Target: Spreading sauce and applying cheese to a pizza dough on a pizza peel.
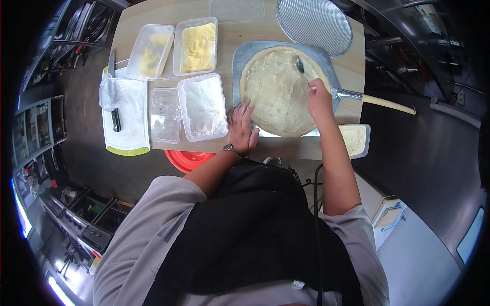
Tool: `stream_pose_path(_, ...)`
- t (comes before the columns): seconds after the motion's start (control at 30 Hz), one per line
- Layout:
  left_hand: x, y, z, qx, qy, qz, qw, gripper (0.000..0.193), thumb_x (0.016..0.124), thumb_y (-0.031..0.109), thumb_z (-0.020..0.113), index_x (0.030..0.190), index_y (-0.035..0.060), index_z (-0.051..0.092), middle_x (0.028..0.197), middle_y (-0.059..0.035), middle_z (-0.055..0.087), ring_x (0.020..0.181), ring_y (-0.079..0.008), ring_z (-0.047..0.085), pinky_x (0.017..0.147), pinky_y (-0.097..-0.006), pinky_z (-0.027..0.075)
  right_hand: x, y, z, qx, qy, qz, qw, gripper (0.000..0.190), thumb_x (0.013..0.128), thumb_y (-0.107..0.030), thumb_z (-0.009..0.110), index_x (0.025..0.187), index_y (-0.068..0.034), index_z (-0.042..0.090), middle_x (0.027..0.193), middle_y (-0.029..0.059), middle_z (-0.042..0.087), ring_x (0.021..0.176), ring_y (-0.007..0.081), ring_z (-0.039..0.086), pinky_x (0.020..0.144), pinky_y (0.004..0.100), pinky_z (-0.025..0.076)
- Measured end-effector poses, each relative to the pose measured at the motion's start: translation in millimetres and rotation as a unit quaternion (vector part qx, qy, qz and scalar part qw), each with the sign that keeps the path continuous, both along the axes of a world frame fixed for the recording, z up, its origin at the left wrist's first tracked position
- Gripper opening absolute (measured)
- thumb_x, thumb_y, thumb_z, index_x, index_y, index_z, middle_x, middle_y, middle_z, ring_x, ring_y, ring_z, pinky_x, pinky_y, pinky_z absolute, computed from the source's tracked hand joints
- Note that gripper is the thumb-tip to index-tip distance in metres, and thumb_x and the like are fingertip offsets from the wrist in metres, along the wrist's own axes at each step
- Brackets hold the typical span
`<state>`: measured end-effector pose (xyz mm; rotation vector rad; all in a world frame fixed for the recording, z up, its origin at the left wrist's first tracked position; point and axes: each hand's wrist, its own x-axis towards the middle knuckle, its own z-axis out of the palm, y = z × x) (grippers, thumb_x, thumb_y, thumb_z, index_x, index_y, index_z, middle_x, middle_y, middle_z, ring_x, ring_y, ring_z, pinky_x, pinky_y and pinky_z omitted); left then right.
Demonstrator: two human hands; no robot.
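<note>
A round of pizza dough, coated with a pale creamy spread, lies on a metal pizza peel with a wooden handle. My right hand grips a metal spoon, its bowl resting on the spread near the upper right of the round. My left hand is laid at the peel's lower left edge, fingers extended and holding nothing. Just left of it stands a plastic tub of white flour. A tub of pale cream spread sits at the table's right front corner, partly behind my right forearm.
Behind the peel lies a round mesh pizza screen. A tub of yellow meal, a translucent container and a plastic lid are at left. A knife and plastic bag rest on a white cutting board.
</note>
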<state>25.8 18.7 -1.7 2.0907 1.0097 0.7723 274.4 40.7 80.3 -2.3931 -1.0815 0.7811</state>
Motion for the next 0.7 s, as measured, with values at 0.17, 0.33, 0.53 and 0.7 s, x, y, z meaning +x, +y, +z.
stream_pose_path(0.17,-1.0,-0.1,0.7,-0.005,0.001,-0.004,1.0,0.071,0.076,0.023,0.053,0.139,-0.0022,0.03,0.146,-0.0235,0.029,0.132,-0.0424,0.028,0.112,-0.0545,0.016,-19.6,11.8,11.8,-0.015,0.056,0.069,0.996,0.016,0.089,-0.01,0.051,0.103,-0.008,0.057,0.094,0.0244,0.065,0.093,0.0402,0.062,0.079,0.044,0.049)
stream_pose_path(0.33,-2.6,1.5,3.5,-0.002,0.005,-0.005,1.0,0.072,0.077,0.023,0.054,0.139,-0.0018,0.029,0.146,-0.0237,0.029,0.133,-0.0425,0.027,0.112,-0.0541,0.016,3.9,-0.2,21.9,-0.043,-0.047,0.018,0.998,0.017,0.087,-0.009,0.05,0.103,-0.005,0.058,0.096,0.0251,0.064,0.094,0.0411,0.062,0.08,0.0455,0.049)
stream_pose_path(0.53,-1.9,-0.4,2.4,-0.007,0.005,-0.004,1.0,0.072,0.077,0.023,0.054,0.139,-0.0015,0.028,0.146,-0.0243,0.028,0.133,-0.0431,0.027,0.112,-0.0539,0.016,-12.7,27.4,26.4,-0.054,-0.064,0.06,0.995,0.019,0.086,-0.007,0.047,0.102,-0.003,0.056,0.095,0.027,0.063,0.094,0.0446,0.06,0.079,0.0481,0.048)
stream_pose_path(0.7,-1.3,-0.1,0.3,0.003,-0.012,0.0,1.0,0.071,0.077,0.023,0.053,0.139,-0.0012,0.029,0.145,-0.0247,0.029,0.132,-0.0437,0.027,0.112,-0.0538,0.017,-22.1,43.0,27.3,-0.064,-0.045,0.105,0.991,0.021,0.087,-0.009,0.044,0.104,-0.003,0.056,0.097,0.0271,0.063,0.096,0.0442,0.059,0.081,0.0488,0.047)
